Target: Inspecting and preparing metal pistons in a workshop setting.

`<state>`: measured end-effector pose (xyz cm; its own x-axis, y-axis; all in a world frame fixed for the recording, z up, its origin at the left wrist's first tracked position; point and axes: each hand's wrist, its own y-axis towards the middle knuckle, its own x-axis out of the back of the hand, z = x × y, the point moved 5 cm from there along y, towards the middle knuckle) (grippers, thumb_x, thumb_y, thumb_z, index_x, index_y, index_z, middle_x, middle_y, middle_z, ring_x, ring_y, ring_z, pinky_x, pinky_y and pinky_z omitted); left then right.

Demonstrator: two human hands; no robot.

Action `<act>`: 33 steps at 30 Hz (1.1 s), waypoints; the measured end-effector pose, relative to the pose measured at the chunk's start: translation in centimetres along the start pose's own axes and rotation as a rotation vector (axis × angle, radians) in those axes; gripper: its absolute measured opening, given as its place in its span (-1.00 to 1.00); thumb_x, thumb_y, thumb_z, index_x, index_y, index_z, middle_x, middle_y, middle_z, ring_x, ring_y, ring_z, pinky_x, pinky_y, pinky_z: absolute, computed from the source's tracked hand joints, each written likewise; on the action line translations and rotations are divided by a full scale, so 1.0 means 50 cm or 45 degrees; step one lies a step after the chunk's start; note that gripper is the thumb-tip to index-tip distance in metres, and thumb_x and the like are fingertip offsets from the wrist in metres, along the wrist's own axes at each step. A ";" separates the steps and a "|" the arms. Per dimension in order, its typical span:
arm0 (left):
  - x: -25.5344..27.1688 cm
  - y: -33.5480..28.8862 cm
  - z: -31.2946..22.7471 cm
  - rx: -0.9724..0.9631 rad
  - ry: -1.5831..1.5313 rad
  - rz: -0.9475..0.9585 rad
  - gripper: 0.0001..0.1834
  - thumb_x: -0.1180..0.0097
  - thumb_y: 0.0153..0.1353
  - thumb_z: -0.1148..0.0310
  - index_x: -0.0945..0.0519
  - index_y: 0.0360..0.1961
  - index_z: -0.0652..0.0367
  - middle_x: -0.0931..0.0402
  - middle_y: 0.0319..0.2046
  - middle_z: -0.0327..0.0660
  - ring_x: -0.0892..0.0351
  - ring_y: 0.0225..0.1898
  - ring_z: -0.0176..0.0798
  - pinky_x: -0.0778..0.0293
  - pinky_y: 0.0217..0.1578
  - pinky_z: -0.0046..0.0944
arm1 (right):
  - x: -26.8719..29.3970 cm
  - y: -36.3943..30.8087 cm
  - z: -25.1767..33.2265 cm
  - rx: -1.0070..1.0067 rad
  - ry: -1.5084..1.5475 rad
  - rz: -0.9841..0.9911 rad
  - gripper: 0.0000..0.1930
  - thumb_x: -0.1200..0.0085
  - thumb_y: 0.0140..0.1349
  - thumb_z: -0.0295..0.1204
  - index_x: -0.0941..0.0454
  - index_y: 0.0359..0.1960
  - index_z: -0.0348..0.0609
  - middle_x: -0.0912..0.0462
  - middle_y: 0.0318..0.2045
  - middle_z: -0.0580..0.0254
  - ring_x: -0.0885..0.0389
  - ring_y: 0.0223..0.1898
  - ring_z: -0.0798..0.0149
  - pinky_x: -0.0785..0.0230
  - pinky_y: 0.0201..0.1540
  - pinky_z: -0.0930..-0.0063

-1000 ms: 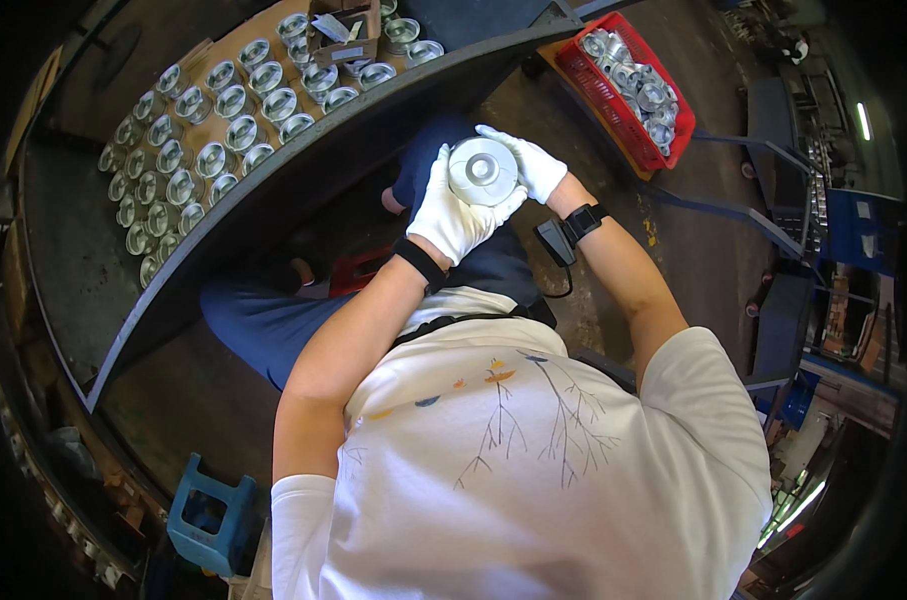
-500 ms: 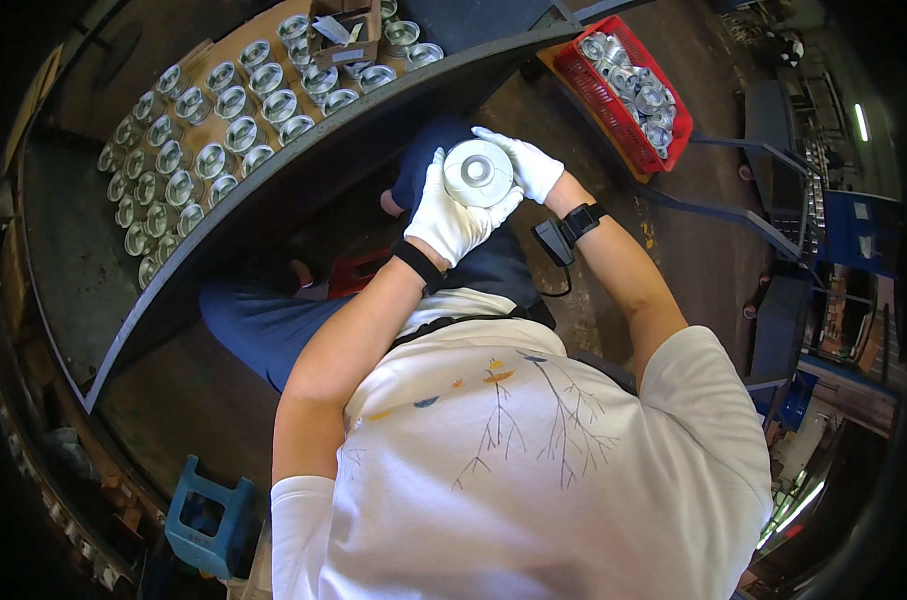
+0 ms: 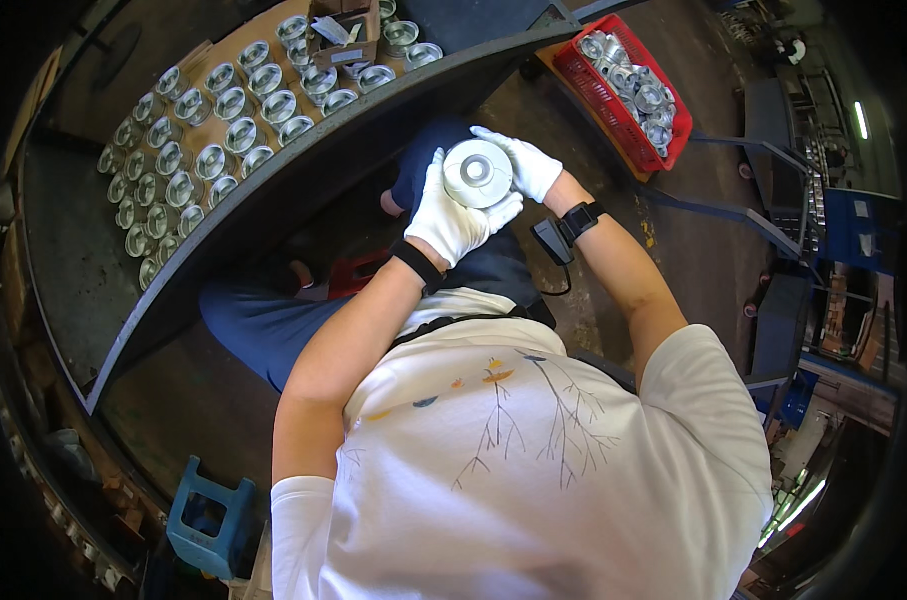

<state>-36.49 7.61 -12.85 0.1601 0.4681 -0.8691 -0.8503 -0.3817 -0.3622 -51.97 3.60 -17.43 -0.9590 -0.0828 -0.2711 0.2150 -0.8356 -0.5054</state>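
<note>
A round silvery metal part (image 3: 476, 172) with a raised ring at its centre is held above my lap, its disc face turned up. My left hand (image 3: 455, 218), in a white glove, cups it from the left and below, with the fingers reaching under its near edge. Along the right and far side of the part, my gloved right hand (image 3: 529, 166) closes against its rim. The underside of the part and some fingertips are hidden.
To the left stands a dark metal table (image 3: 68, 255), where many similar metal parts (image 3: 210, 161) sit in rows on cardboard, beside a small open box (image 3: 348, 45). A red crate (image 3: 623, 90) of metal parts is at the far right. A blue stool (image 3: 209, 515) stands lower left.
Almost nothing differs. Both hands keep the metal part in the same place, with only a very slight shift of the right fingers.
</note>
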 end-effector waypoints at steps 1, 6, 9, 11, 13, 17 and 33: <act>0.009 -0.003 0.002 -0.012 0.180 -0.117 -0.22 0.29 0.35 -0.37 -0.31 0.34 -0.01 -0.34 0.31 -0.04 -0.36 0.26 0.27 -0.36 0.18 0.34 | -0.001 -0.001 -0.006 -0.098 0.344 -0.024 -0.56 0.18 0.46 -0.53 -0.34 0.35 -0.11 -0.57 0.11 0.15 -0.56 0.07 0.35 -0.41 0.19 0.44; 0.061 -0.030 -0.048 -0.146 0.888 -0.610 -0.28 0.16 0.37 -0.25 -0.23 0.40 -0.05 -0.39 0.20 0.02 -0.53 0.02 0.30 -0.49 -0.03 0.28 | -0.018 0.006 0.014 0.064 -0.111 0.048 -0.62 0.11 0.46 -0.46 -0.40 0.28 -0.14 -0.58 0.11 0.14 -0.58 0.07 0.33 -0.42 0.19 0.43; 0.010 -0.080 -0.118 -0.856 1.976 -0.961 -0.41 -0.09 0.34 0.09 -0.36 0.34 0.04 -0.48 0.00 -0.10 -0.57 -0.11 -0.15 -0.53 -0.06 -0.03 | -0.017 0.008 0.009 0.005 0.018 -0.057 -0.66 0.06 0.46 -0.37 -0.48 0.19 -0.18 -0.64 0.05 0.15 -0.61 0.03 0.34 -0.44 0.18 0.42; -0.026 -0.113 -0.112 -1.345 2.493 -0.856 -0.38 -0.23 0.18 0.17 -0.46 0.27 0.09 -0.47 0.04 0.01 -0.53 0.02 -0.03 -0.45 0.07 -0.11 | -0.017 -0.002 0.015 0.067 0.096 -0.005 -0.68 0.01 0.44 -0.28 -0.56 0.09 -0.20 -0.70 -0.07 0.16 -0.66 -0.03 0.31 -0.49 0.13 0.39; -0.048 -0.128 -0.105 -1.505 2.694 -0.839 -0.36 -0.27 0.12 0.20 -0.47 0.25 0.09 -0.46 0.06 0.04 -0.52 0.06 0.01 -0.42 0.12 -0.13 | -0.037 -0.009 0.024 -0.079 0.274 -0.064 -0.68 0.03 0.45 -0.27 -0.56 0.08 -0.20 -0.71 -0.08 0.16 -0.66 -0.03 0.30 -0.50 0.11 0.37; -0.076 -0.121 -0.062 -1.527 2.818 -0.628 -0.46 -0.31 0.01 0.27 -0.60 0.10 0.02 -0.48 0.08 0.02 -0.52 0.08 0.06 -0.47 0.10 -0.10 | -0.038 -0.013 0.002 -0.114 0.342 -0.188 -0.68 0.09 0.48 -0.24 -0.57 0.00 -0.22 -0.72 -0.14 0.16 -0.69 -0.10 0.26 -0.54 0.06 0.33; -0.176 -0.102 -0.037 -1.545 3.707 0.215 -0.58 -0.25 0.00 0.14 -0.67 -0.07 -0.04 -0.43 0.12 -0.05 -0.37 0.12 0.06 -0.16 0.23 0.27 | -0.046 0.063 0.035 0.896 -0.820 0.322 -0.79 0.12 0.43 -0.40 -0.53 -0.01 -0.07 -0.66 -0.13 0.23 -0.61 -0.08 0.25 -0.44 0.12 0.30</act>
<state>-32.63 4.00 -3.98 0.5027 -0.0794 0.8608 -0.7605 -0.5140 0.3967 -49.42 0.21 -16.97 -0.8621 -0.4089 0.2993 0.4689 -0.8677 0.1650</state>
